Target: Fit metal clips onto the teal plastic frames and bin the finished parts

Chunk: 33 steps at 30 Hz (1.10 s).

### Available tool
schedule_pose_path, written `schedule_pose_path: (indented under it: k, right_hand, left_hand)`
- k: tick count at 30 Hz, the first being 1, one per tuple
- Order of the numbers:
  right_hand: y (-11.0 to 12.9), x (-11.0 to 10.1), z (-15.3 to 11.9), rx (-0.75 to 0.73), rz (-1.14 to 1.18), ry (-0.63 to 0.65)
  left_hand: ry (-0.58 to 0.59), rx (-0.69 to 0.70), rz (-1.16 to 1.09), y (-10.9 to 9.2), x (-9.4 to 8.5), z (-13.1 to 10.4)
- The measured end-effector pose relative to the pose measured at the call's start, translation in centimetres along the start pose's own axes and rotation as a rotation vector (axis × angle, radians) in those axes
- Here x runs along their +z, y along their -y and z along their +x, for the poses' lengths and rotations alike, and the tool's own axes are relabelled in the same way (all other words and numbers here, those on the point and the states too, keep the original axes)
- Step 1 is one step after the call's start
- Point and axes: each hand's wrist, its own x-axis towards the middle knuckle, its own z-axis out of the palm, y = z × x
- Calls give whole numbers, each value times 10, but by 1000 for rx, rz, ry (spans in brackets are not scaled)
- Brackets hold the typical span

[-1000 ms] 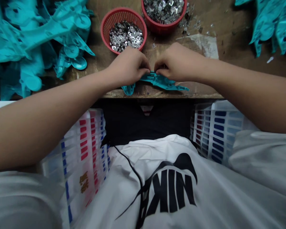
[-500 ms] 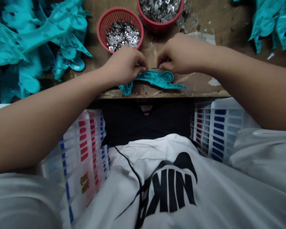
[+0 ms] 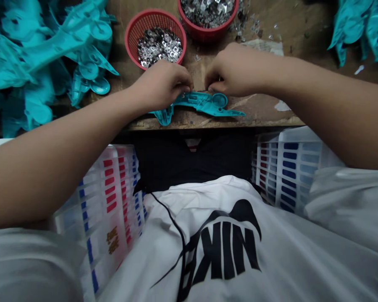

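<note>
A teal plastic part [image 3: 204,102] lies near the front edge of the wooden table. My left hand [image 3: 166,82] is closed, its fingertips pinched together at the upper left of this part; what they pinch is hidden. Just above the part's right half is my right hand [image 3: 228,71], with its fingers curled together. A thin dark piece shows at its fingertips, too small to make out. Behind my left hand stands a red basket [image 3: 129,37] of small shiny metal pieces, and a second red basket [image 3: 208,35] holds more of them.
Many teal parts [image 3: 50,54] are piled at the left of the wooden table [image 3: 264,117], and others [image 3: 353,25] lie at the far right. Loose metal bits are scattered by the second basket. White plastic crates [image 3: 113,167] stand below the table edge on both sides.
The view has shifted slightly, so the table things sit a little further left. My left hand has slid slightly left along the teal part, baring more of its upper edge.
</note>
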Motion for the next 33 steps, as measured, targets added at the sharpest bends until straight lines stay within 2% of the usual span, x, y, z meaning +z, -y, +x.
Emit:
schedule_pose_path:
  k: [14,20,29,33]
  right_hand:
    - [-4,3,4,-27,-28,-17]
    - [-3,4,3,-9,-46,-11]
    - [-7,2,2,-28,-9,-30]
    - [-9,3,3,-21,-8,-30]
  left_hand:
    - [53,81,-77,11,1,4]
    - [37,60,-35,17,-1,4]
    - [63,53,56,12,-3,1]
    - [42,55,20,11,-3,0]
